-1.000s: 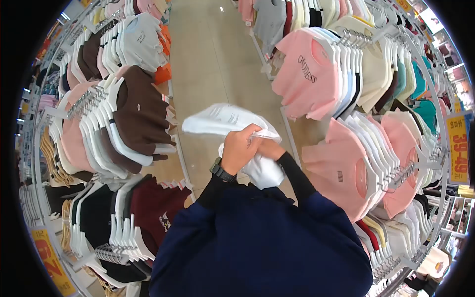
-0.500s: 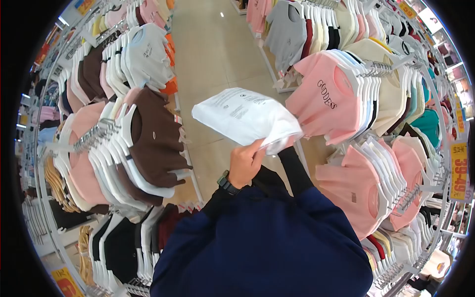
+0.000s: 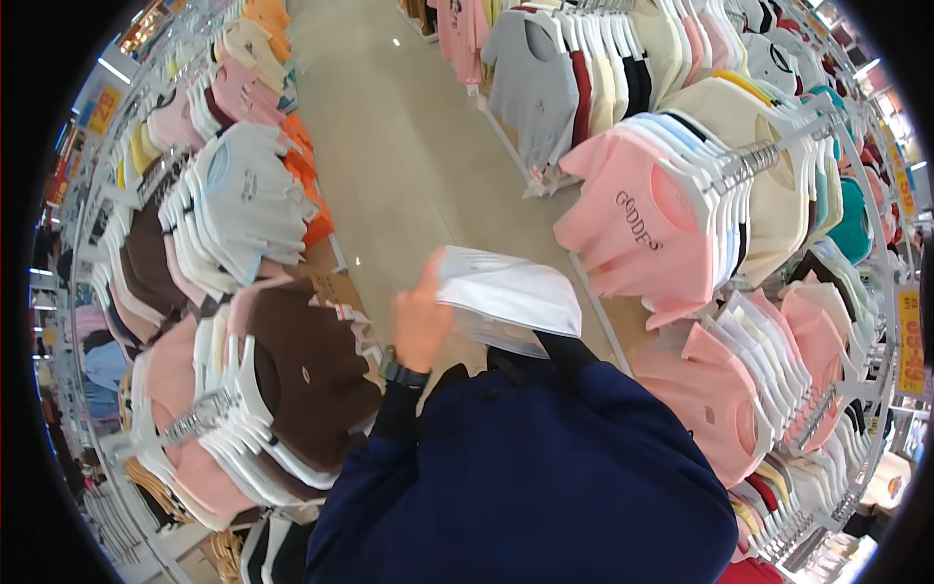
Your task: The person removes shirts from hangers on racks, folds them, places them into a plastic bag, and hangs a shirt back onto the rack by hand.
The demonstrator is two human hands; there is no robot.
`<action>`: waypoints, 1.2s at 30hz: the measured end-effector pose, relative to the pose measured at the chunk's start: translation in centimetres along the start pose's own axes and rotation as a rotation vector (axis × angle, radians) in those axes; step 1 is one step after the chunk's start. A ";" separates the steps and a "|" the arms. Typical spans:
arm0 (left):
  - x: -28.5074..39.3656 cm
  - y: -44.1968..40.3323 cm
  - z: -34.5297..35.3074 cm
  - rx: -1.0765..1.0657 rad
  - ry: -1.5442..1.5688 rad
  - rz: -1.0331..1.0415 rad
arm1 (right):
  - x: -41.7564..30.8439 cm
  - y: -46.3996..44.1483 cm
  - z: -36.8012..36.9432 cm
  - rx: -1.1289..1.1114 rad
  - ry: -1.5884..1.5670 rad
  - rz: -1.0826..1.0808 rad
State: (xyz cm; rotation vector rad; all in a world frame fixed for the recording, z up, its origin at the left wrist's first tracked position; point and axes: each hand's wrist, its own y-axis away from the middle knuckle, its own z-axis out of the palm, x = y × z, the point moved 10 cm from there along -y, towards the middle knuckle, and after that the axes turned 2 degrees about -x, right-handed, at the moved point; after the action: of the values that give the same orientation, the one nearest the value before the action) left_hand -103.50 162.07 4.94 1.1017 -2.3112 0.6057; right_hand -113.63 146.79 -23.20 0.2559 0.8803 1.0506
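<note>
A white packet in clear plastic (image 3: pixel 516 292) is held in front of my chest, over the aisle floor. My left hand (image 3: pixel 420 316), with a dark watch at its wrist, grips the packet's left end, its fingers bent against the plastic and slightly blurred. The packet hides my right hand; only the black sleeve of that arm shows, below the packet's right part.
Racks of hanging shirts line both sides of the tiled aisle (image 3: pixel 375 146). Brown shirts (image 3: pixel 311 365) hang on the left, and a pink shirt with black letters (image 3: pixel 637 229) hangs to the right. Orange price signs (image 3: pixel 910 341) stand at the edges.
The packet has turned and come lower, its printed face now tilted away. My left hand has moved from its lower edge to its left end. The view has shifted along the aisle.
</note>
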 end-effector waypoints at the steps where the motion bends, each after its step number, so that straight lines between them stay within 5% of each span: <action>1: -2.0 -1.7 -0.1 0.040 -0.112 -0.035 | -0.2 -1.1 1.0 0.000 -0.002 0.005; 4: -4.6 -5.4 0.6 0.096 -0.123 -0.066 | -0.4 -4.6 4.4 -0.001 -0.007 0.025; 10: -5.7 -12.5 4.7 0.119 0.530 0.030 | 0.5 -11.0 10.3 0.008 -0.034 0.032; 13: -5.7 -15.3 8.2 0.003 0.987 -0.190 | 0.1 -12.9 11.8 0.017 -0.003 0.025; 19: -4.8 -20.3 13.2 -0.324 1.420 -0.386 | -0.5 -14.7 13.0 0.027 0.107 0.034; 22: -7.5 -22.5 15.4 -0.288 1.632 -0.579 | -1.2 -15.0 13.3 0.004 0.295 0.030; 26: -9.2 -28.3 13.8 -0.290 1.228 -0.338 | -3.0 -15.2 16.9 -0.113 0.730 -0.034; 28: -10.2 -31.2 13.0 -0.299 1.158 -0.300 | -4.4 -13.7 22.4 -0.335 0.881 0.027; 29: -10.9 -32.6 13.2 -0.327 1.186 -0.322 | -4.1 -14.8 23.5 -0.471 0.967 -0.127; 32: -14.0 -36.4 14.1 -0.402 1.289 -0.346 | -5.6 -14.5 27.2 -0.527 0.835 0.030; 36: -17.1 -41.8 14.2 -0.472 1.373 -0.355 | -14.1 -17.4 30.2 -0.323 0.897 -0.285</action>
State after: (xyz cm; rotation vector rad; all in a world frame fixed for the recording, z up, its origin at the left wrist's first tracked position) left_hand -64.29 139.72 -9.19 0.5100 -0.9475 0.4088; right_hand -83.07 132.57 -6.58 -0.6504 1.4638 1.0122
